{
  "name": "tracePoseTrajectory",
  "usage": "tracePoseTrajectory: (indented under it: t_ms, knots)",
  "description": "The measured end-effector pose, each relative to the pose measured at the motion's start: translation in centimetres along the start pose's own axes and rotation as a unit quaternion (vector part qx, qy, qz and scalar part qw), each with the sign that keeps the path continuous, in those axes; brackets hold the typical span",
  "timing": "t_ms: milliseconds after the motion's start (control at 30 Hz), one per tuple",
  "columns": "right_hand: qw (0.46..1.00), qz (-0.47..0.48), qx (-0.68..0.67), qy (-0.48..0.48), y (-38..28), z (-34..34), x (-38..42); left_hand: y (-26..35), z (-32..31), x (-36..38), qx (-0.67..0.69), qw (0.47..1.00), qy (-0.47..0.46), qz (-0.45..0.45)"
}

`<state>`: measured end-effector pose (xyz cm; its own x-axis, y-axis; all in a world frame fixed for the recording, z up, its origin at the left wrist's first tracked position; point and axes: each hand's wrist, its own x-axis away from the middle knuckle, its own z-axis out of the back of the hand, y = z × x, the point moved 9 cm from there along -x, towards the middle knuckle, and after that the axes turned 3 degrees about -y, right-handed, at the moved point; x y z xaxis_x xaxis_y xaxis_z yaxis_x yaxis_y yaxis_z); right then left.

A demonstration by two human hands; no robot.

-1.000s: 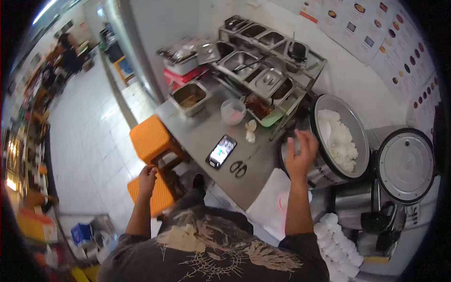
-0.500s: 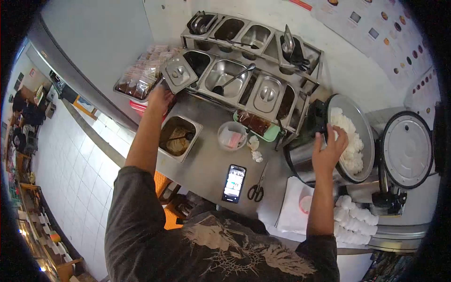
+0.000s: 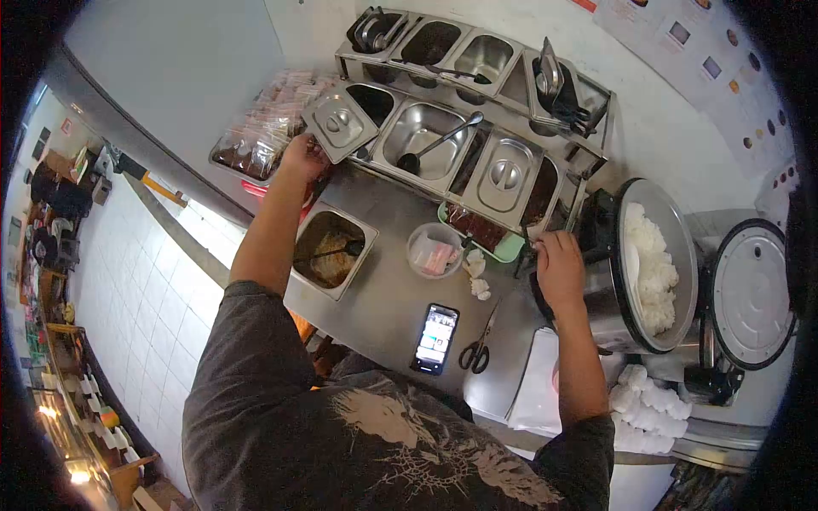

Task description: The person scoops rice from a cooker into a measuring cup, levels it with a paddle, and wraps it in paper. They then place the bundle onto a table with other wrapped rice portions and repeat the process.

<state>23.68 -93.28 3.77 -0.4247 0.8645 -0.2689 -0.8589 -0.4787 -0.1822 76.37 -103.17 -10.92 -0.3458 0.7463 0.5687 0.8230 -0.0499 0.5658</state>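
Metal, round-cornered lid [image 3: 340, 123] touches curled left fingers [image 3: 316, 157]; right fingers [image 3: 552, 246] bent, both grips unclear.

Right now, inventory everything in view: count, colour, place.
Counter: 1, silver, centre
Rack: 1, silver, by wall
Pan lids: 2+, silver, at rack
Ladles: 2+, dark, on rack
Packets: many, brown-pink, left
Deep pan: 1, silver, counter's left
Tub: 1, clear, counter
Scraps: 2, white, beside tub
Tray: 1, green, by rack
Phone: 1, black, near edge
Scissors: 1, black, beside phone
Sheets: uncounted, white, lower right
Rice pot: 1, silver, with rice, right
Round lid: 1, grey, right
Bundles: several, white, lower right
Posters: several, white, wall
Floor: 1, white, left
Shirt: 1, dark, bottom
Left hand: 1, at lid
Right hand: 1, near rack
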Motion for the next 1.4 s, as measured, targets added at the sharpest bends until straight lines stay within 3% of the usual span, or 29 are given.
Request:
tracePoseTrajectory:
  t_ms: [133,233,333,400,533,767,1033,1133,1400]
  knots:
    - [1.0,-0.012,0.017,0.022,-1.0,0.5,-0.1,0.2,0.2,-0.1,-0.023,1.0,0.019,-0.004]
    - [0.998,-0.033,0.047,0.034,-1.3,0.5,-0.5,-0.1,1.9,-7.7,-0.018,0.989,-0.149,0.02]
    - [0.995,-0.03,0.091,0.02,-0.9,-0.6,-0.5,0.2,1.4,-2.6,-0.079,0.993,-0.084,-0.024]
    - [0.993,-0.052,0.105,-0.025,0.5,-1.5,-0.6,0.2,1.8,-3.1,-0.071,0.995,-0.068,-0.017]
    - [0.992,-0.041,0.116,0.01,0.3,-0.9,-0.3,0.4,1.9,-3.5,-0.057,0.997,-0.052,-0.023]
    - [0.995,-0.028,0.099,-0.003,0.0,-0.5,-0.3,0.3,2.4,-4.9,-0.096,0.993,-0.06,-0.03]
    - [0.994,-0.029,0.101,-0.015,0.1,-1.1,-0.4,0.7,0.9,-0.6,-0.079,0.995,-0.045,-0.044]
    - [0.992,-0.036,0.118,-0.021,0.5,-1.3,-0.4,0.8,1.0,-2.7,-0.057,0.992,-0.111,-0.035]
    - [0.99,-0.043,0.125,-0.039,0.0,-1.1,-0.7,1.1,1.0,-1.0,-0.095,0.993,-0.051,-0.048]
